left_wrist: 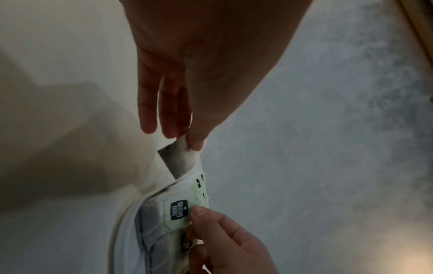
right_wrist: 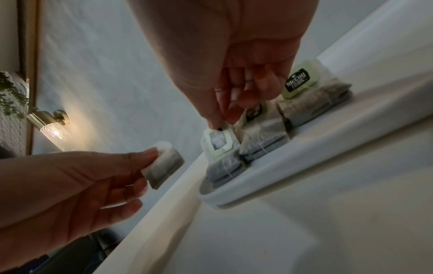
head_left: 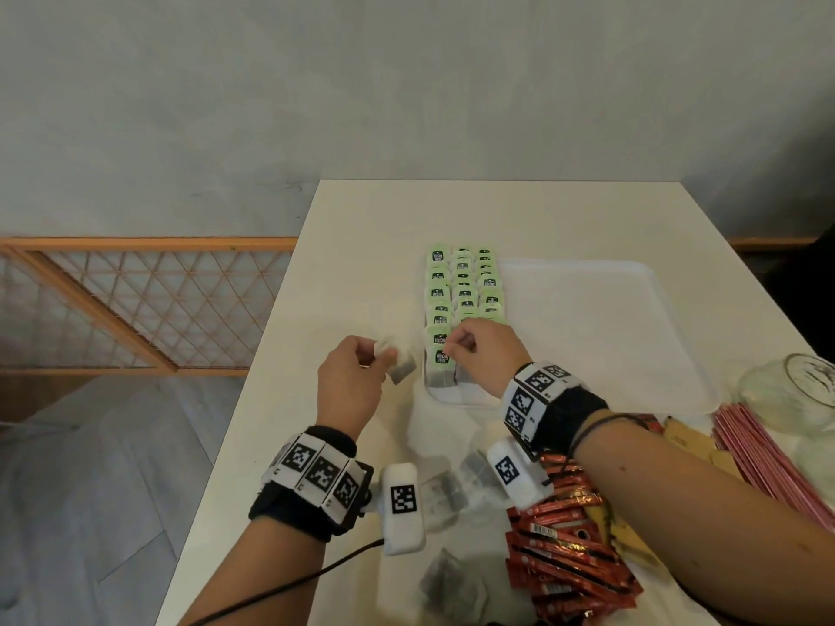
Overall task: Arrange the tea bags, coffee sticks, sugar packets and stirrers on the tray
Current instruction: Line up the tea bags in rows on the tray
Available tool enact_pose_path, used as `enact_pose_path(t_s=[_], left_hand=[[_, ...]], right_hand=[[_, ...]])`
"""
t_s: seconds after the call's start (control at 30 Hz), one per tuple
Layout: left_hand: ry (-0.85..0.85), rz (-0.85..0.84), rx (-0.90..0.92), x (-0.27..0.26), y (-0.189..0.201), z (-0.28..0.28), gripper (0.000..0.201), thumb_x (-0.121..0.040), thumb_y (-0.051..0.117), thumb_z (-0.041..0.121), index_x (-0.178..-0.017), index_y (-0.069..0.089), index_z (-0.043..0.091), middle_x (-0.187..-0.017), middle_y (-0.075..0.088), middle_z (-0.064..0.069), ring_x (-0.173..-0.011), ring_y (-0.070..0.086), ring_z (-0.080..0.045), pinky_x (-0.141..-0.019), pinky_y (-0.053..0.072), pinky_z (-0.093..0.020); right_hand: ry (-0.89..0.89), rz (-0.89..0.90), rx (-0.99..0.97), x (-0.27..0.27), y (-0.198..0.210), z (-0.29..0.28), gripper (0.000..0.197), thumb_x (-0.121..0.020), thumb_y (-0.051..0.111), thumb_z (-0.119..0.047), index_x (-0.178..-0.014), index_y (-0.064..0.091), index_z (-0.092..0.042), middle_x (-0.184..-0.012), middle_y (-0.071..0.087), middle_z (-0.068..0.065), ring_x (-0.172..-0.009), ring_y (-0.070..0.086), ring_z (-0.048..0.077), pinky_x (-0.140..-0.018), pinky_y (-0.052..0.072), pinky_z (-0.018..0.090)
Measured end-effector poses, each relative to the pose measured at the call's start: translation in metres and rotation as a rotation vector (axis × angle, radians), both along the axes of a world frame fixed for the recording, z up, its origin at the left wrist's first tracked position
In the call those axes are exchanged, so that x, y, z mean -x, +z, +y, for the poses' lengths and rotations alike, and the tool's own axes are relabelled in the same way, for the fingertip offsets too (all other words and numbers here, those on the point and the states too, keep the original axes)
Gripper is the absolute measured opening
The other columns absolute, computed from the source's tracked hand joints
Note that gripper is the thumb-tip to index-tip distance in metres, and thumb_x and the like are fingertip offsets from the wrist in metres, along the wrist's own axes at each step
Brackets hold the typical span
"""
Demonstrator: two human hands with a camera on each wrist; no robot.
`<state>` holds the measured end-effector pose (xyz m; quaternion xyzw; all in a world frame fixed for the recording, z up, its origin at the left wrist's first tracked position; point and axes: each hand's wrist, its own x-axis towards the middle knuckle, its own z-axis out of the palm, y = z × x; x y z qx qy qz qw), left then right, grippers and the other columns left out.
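We see green-tagged tea bags (head_left: 463, 293) in rows on the white tray (head_left: 623, 345). Our left hand (head_left: 350, 381) pinches a loose tea bag (head_left: 401, 364); our right hand (head_left: 485, 354) pinches a green tag (head_left: 443, 357). Red coffee sticks (head_left: 565, 548) lie near.

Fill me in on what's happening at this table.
A person is laying tea bags in three rows along the left end of a white tray. The right hand pinches the green tag of the nearest bag in the left row. The left hand holds another tea bag just off the tray. Loose tea bags, red coffee sticks and pink stirrers wait on the table.
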<state>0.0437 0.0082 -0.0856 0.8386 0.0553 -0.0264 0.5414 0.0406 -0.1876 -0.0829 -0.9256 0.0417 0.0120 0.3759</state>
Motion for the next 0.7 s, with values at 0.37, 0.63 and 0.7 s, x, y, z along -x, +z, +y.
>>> enact_pose_path(t_s=[0.37,0.63,0.7], left_hand=[[-0.144,-0.078,0.057,0.012,0.027,-0.044,0.013,-0.093,0.065,0.024,-0.101,0.072,0.018,-0.085,0.071,0.003,-0.076,0.067,-0.016,-0.072,0.058,-0.034],[-0.308,-0.09,-0.02,0.035,0.038,-0.076,0.024,-0.086,0.072,0.034,-0.107,0.07,0.023,-0.089,0.07,0.009,-0.077,0.065,-0.008,-0.076,0.058,-0.037],[-0.318,-0.057,0.029,0.037,0.039,-0.082,0.027,-0.085,0.074,0.034,-0.107,0.069,0.021,-0.093,0.07,0.007,-0.081,0.067,-0.009,-0.076,0.06,-0.038]], right_hand=[[0.005,-0.073,-0.207,0.027,0.031,-0.016,0.016,-0.086,0.07,-0.025,-0.072,0.063,-0.02,-0.062,0.057,-0.012,-0.057,0.051,-0.001,-0.062,0.04,0.016],[-0.099,-0.162,-0.09,0.047,0.045,-0.031,0.013,-0.087,0.064,-0.022,-0.077,0.059,-0.016,-0.069,0.066,-0.002,-0.066,0.061,0.017,-0.067,0.051,0.033],[-0.088,-0.179,-0.095,0.051,0.046,-0.029,0.011,-0.089,0.063,-0.023,-0.08,0.064,-0.016,-0.076,0.069,-0.003,-0.074,0.064,0.016,-0.072,0.053,0.032]])
